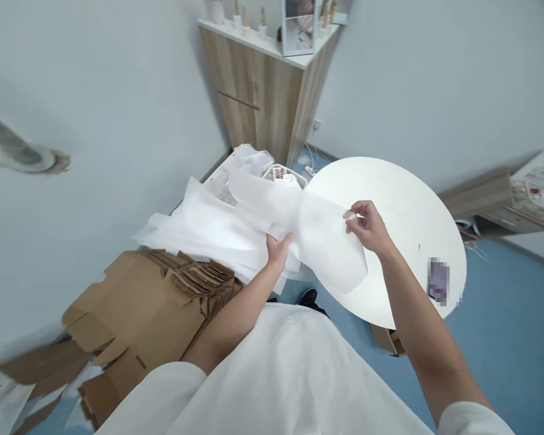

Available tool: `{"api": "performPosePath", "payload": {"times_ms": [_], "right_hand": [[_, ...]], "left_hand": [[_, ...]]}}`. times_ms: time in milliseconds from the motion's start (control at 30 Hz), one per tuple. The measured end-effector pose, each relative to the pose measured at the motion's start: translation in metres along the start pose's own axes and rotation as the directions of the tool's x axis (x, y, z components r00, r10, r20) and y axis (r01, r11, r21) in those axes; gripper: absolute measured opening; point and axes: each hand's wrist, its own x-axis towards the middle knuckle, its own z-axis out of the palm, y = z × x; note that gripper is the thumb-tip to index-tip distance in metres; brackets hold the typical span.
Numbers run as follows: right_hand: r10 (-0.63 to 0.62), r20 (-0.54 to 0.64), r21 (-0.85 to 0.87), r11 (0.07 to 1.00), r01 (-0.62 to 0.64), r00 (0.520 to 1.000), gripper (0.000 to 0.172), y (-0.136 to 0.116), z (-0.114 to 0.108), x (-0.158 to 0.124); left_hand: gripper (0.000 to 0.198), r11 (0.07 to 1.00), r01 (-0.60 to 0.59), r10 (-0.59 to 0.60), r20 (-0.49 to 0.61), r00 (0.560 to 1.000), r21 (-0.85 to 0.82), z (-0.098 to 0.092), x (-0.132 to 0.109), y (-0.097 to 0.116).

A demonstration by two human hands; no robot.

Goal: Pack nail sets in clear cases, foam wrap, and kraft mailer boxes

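My left hand [277, 249] grips the lower edge of a thin white sheet of tissue paper [317, 235]. My right hand [366, 226] pinches the same sheet at its right edge with thumb and fingers. The sheet hangs between both hands, spanning from a stack of white sheets [208, 229] on the left over to the edge of a round white table [403, 199]. Part of the sheet drapes over the table's left side.
A pile of flattened brown cardboard boxes [163, 302] lies at lower left. Clear plastic containers [253, 162] sit behind the paper stack. A wooden cabinet [262, 96] stands in the corner. A blurred-out small object [438, 281] rests on the table's right. The floor is blue.
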Motion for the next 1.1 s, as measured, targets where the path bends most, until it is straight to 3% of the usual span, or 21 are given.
{"api": "performPosePath", "payload": {"times_ms": [133, 233, 333, 433, 500, 567, 600, 667, 767, 900, 1000, 1100], "right_hand": [[0.05, -0.118, -0.291, 0.953, -0.082, 0.992, 0.025, 0.033, -0.05, -0.056], [0.116, -0.2, -0.355, 0.917, -0.182, 0.973, 0.023, 0.061, -0.075, -0.1], [0.286, -0.297, -0.169, 0.923, -0.345, 0.911, 0.019, 0.094, -0.09, -0.139], [0.439, -0.469, 0.136, 0.893, -0.428, 0.766, 0.022, 0.132, -0.098, -0.167], [0.512, -0.554, 0.329, 0.859, -0.392, 0.657, 0.029, 0.159, -0.1, -0.18], [0.578, -0.573, 0.459, 0.814, -0.356, 0.581, 0.037, 0.184, -0.1, -0.188], [0.6, -0.568, 0.5, 0.795, -0.344, 0.563, 0.04, 0.196, -0.1, -0.192], [0.624, -0.554, 0.534, 0.774, -0.34, 0.552, 0.043, 0.216, -0.099, -0.196], [0.631, -0.495, 0.512, 0.767, -0.387, 0.597, 0.044, 0.239, -0.098, -0.203], [0.622, -0.436, 0.399, 0.781, -0.48, 0.65, 0.042, 0.256, -0.099, -0.215], [0.561, -0.434, 0.178, 0.82, -0.544, 0.705, 0.043, 0.261, -0.102, -0.224], [0.486, -0.389, -0.157, 0.803, -0.576, 0.783, 0.045, 0.259, -0.105, -0.228]], "left_hand": [[0.053, 0.935, -0.112, 0.079, 0.112, 0.991, 0.337, 0.045, 0.004, -0.013], [0.056, 0.854, -0.165, 0.049, 0.239, 0.97, 0.494, 0.086, 0.006, -0.027], [0.054, 0.802, -0.152, -0.078, 0.355, 0.932, 0.577, 0.125, 0.002, -0.046], [0.053, 0.815, -0.006, -0.291, 0.417, 0.861, 0.58, 0.155, -0.008, -0.067], [0.061, 0.806, 0.124, -0.435, 0.437, 0.787, 0.579, 0.165, -0.02, -0.083], [0.073, 0.75, 0.213, -0.559, 0.428, 0.71, 0.626, 0.169, -0.034, -0.099], [0.078, 0.706, 0.236, -0.615, 0.414, 0.671, 0.667, 0.169, -0.041, -0.108], [0.08, 0.631, 0.233, -0.664, 0.361, 0.655, 0.74, 0.168, -0.054, -0.125], [0.069, 0.608, 0.196, -0.619, 0.305, 0.724, 0.769, 0.171, -0.063, -0.147], [0.053, 0.591, 0.071, -0.471, 0.272, 0.839, 0.804, 0.182, -0.053, -0.164], [0.052, 0.536, -0.04, -0.313, 0.242, 0.918, 0.843, 0.19, -0.036, -0.169], [0.052, 0.465, -0.132, -0.229, 0.263, 0.937, 0.875, 0.196, -0.023, -0.172]]}}
